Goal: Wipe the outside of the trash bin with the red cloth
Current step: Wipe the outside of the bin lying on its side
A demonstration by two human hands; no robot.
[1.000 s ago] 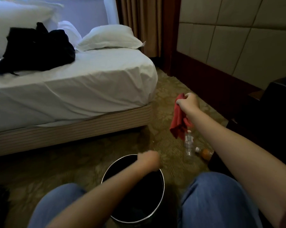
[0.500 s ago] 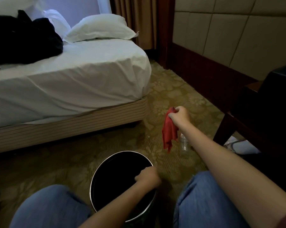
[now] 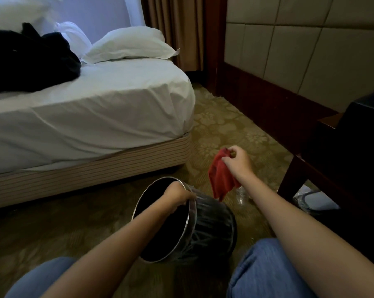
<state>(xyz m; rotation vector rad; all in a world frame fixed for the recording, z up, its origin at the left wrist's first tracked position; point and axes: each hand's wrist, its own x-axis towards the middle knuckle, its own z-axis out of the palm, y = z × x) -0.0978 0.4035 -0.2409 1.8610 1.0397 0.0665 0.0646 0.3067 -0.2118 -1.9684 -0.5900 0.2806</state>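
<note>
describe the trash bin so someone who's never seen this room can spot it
Start at the white bed, then drop to the patterned carpet below its corner, between the person's knees. The trash bin is the round black container with a shiny metal rim, tilted; the red cloth and clear bottle nearby are far smaller.

Patterned carpet (image 3: 224,130) bearing tilted trash bin (image 3: 214,229), clear bottle (image 3: 242,195), bed (image 3: 95,117).

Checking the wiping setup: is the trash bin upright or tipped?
Tipped. The left hand grips the trash bin at the rim; its mouth leans left, its side wall turned up toward the red cloth in the right hand.
</note>
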